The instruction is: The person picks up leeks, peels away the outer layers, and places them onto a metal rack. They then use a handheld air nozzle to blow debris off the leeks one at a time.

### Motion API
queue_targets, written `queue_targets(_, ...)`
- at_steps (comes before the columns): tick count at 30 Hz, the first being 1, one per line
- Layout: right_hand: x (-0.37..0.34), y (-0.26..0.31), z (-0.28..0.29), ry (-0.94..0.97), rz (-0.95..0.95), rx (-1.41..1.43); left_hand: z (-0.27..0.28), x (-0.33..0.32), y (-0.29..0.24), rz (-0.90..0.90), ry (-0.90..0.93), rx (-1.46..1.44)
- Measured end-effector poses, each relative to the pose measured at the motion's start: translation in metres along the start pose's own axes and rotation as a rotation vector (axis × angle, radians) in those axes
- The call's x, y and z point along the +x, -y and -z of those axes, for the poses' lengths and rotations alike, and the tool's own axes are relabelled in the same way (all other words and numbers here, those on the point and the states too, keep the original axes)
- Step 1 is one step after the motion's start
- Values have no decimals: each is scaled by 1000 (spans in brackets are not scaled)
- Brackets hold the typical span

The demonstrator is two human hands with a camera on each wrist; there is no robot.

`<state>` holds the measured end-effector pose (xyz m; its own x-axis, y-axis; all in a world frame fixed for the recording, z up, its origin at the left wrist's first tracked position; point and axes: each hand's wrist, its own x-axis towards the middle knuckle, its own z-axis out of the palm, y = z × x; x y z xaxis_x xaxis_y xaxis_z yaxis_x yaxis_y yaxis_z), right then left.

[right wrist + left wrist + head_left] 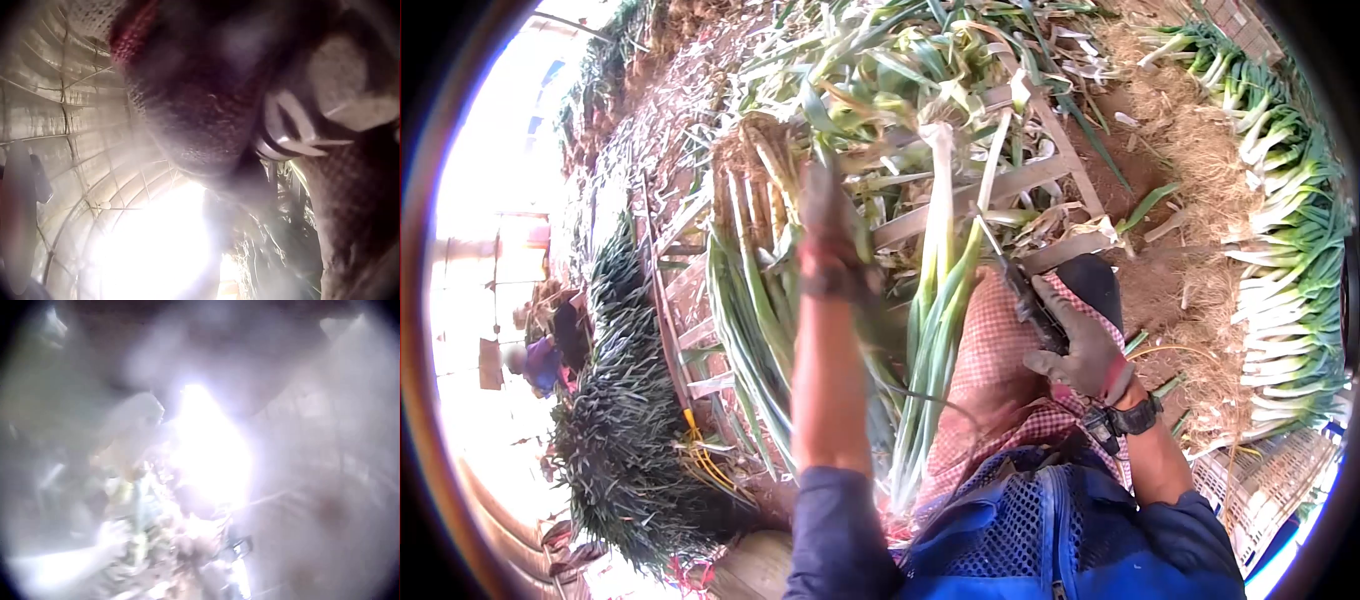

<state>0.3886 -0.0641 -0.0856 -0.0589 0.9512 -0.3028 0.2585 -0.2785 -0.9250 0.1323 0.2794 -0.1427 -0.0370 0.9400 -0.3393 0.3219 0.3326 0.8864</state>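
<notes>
My right hand (1085, 345), in a grey glove, grips a black air blow gun (1040, 310) over my right thigh. Its thin nozzle (992, 235) points up and left toward a peeled white-stemmed green onion (940, 200), which lies over a wooden rack with its leaves toward my lap. Motion blurs my gloved left hand (828, 225), reaching forward beside a bunch of unpeeled green onions (750, 290) with brown roots. I cannot tell whether its fingers hold anything. The left wrist view is mostly glare and blur. Glove fabric (194, 125) fills much of the right wrist view.
The wooden rack (1025, 180) stands before my knees, heaped with stripped leaves (890, 90). Along the right lies a long row of cleaned green onions (1280, 270). A dark green leafy pile (620, 400) and another person (550, 350) are at left. A yellow hose (1180, 348) runs beside my right wrist.
</notes>
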Motion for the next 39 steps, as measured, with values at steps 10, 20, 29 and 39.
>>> queue_targets(10, 66, 34, -33, 200, -41, -501, 3, -180, 153, -188, -202, 39)
queue_targets(20, 164, 50, -82, 372, 3, -650, 56, -66, 96, -264, -377, 886)
queue_targets(29, 272, 89, -98, 317, 36, -764, 40, -30, 86, 31, -285, 1109)
queue_targets(39, 303, 98, -101, 190, 40, -773, 75, -53, 86, 50, -25, 311)
